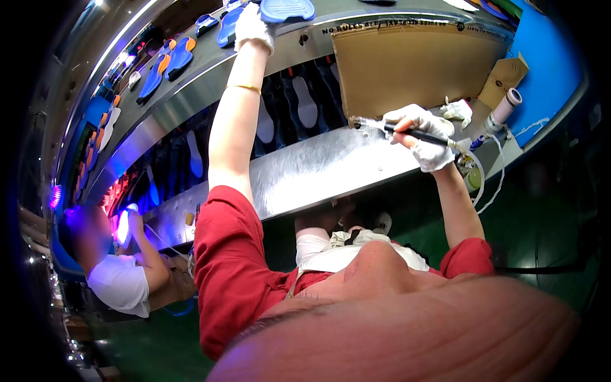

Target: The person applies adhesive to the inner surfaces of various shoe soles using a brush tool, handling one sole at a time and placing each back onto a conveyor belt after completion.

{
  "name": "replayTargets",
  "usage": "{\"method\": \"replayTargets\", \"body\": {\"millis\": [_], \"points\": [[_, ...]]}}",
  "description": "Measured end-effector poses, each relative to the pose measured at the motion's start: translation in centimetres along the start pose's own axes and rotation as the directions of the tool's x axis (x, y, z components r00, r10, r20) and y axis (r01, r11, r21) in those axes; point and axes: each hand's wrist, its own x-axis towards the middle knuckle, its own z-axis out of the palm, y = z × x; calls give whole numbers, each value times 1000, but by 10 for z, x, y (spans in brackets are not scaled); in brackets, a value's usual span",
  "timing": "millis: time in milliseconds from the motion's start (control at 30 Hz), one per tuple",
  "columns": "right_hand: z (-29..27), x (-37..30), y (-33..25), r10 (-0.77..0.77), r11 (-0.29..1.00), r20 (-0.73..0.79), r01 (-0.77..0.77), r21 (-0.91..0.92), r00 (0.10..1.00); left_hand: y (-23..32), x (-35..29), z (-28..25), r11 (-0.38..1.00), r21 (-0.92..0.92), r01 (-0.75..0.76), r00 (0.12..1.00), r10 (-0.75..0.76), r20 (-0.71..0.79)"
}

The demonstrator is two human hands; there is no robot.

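My left hand [252, 28], in a white glove, reaches far forward over the conveyor belt. It is beside a blue shoe sole [289, 10] on its right and another blue sole [229, 28] on its left. Its fingertips lie at the upper rim of the picture, so I cannot tell whether they grip either sole. My right hand [420, 137], also gloved, is closed around a black-handled brush [420, 134] above the metal ledge. The brush's pale tip points left, and a clear hose runs from its rear end.
The conveyor [184, 83] carries several blue-and-orange soles. Below it, a shelf holds dark shoe uppers with pale soles [305, 105]. A cardboard sheet [414, 67] leans behind the ledge [318, 169]. At right are a crumpled white glove [457, 111] and a pinkish cylinder [507, 105]. A co-worker [121, 283] works at left.
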Motion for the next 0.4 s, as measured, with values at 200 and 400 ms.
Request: {"method": "replayTargets", "body": {"millis": [200,400], "points": [[-11,-16,11,245,970,-12,-245,4,969,-71,3,10,827,562,-16,935,212,-285],[15,-18,26,91,993,54,-86,-76,994,-113,-13,-21,897,420,138,990,-132,-43]]}}
